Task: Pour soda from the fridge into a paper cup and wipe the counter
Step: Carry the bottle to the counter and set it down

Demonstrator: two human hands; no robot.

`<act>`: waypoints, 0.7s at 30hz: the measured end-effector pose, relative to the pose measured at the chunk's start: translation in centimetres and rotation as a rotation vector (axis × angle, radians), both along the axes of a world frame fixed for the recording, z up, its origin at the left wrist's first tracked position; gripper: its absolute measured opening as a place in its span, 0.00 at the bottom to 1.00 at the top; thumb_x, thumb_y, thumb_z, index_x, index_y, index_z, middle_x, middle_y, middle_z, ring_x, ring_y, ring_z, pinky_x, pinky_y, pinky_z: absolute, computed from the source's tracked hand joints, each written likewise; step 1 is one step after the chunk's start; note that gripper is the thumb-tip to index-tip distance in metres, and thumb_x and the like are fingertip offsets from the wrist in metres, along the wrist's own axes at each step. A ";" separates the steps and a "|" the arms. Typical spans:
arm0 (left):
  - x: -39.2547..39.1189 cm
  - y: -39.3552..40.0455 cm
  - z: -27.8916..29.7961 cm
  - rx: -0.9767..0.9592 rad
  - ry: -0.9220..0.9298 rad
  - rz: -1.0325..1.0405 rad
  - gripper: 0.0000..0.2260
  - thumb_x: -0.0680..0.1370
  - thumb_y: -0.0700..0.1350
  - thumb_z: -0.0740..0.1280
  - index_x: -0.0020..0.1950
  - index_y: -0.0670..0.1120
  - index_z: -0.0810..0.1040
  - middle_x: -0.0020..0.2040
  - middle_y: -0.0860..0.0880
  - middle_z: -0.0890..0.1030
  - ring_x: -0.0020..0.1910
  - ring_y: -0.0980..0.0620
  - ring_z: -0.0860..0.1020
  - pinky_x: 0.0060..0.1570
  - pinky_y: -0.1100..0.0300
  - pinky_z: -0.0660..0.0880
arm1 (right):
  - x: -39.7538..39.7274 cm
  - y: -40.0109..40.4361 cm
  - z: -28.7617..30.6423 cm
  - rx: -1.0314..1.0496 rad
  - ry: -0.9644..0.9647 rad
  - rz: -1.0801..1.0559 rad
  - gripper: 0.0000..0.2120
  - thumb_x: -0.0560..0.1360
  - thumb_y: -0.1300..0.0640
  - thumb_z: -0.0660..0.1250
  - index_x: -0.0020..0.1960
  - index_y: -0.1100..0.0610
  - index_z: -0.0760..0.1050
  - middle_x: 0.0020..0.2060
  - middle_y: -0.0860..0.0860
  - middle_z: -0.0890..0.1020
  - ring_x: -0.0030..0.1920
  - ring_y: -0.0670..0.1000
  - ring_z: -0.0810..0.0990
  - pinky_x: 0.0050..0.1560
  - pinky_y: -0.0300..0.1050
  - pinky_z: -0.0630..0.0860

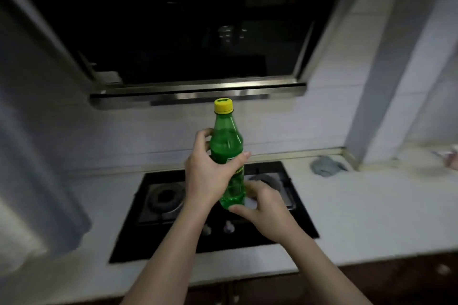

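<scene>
A green soda bottle [226,141] with a yellow cap [223,106] is held upright in the air above the hob. My left hand [210,173] grips its middle, fingers wrapped round the label. My right hand [262,208] is curled round the bottle's base, thumb under it. The cap is on. A grey cloth [326,166] lies crumpled on the white counter [359,210] at the back right. No paper cup is in view.
A black gas hob [173,238] with two burners and two knobs is set into the counter below the bottle. A steel range hood [198,93] hangs just above and behind the cap. A tiled pillar [386,82] stands at the right.
</scene>
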State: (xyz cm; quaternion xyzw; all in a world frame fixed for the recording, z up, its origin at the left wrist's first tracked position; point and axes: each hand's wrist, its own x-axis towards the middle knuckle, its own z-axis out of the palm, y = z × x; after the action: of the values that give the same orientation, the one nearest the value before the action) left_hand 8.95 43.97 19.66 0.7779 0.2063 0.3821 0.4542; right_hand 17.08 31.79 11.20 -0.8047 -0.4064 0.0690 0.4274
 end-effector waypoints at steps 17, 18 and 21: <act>12.6 -18.3 -3.4 -0.063 0.038 -0.921 0.28 0.63 0.56 0.82 0.57 0.57 0.73 0.51 0.56 0.83 0.48 0.60 0.82 0.50 0.57 0.80 | -1.6 -19.6 -2.1 -0.072 0.058 -0.989 0.23 0.69 0.45 0.76 0.61 0.48 0.77 0.49 0.44 0.78 0.49 0.42 0.76 0.50 0.36 0.72; 12.5 -19.7 -3.4 -0.062 0.041 -0.965 0.28 0.63 0.56 0.82 0.57 0.57 0.73 0.51 0.57 0.83 0.48 0.63 0.81 0.48 0.61 0.79 | -2.2 -20.7 -2.2 -0.077 0.060 -1.029 0.23 0.69 0.45 0.76 0.61 0.48 0.77 0.48 0.44 0.78 0.49 0.43 0.77 0.50 0.39 0.74; 12.2 -23.4 -3.8 -0.052 0.061 -1.063 0.28 0.63 0.56 0.82 0.58 0.57 0.73 0.50 0.58 0.82 0.46 0.69 0.79 0.42 0.76 0.73 | -3.6 -23.7 -2.6 -0.084 0.065 -1.137 0.23 0.69 0.45 0.76 0.62 0.49 0.77 0.49 0.47 0.80 0.50 0.46 0.78 0.53 0.46 0.76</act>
State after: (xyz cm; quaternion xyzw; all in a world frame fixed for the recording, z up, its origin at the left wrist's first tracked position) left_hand 21.19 20.62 15.89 0.7744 -0.1938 0.0712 0.5980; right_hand 13.52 8.12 8.58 -0.9106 0.1068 -0.1308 0.3772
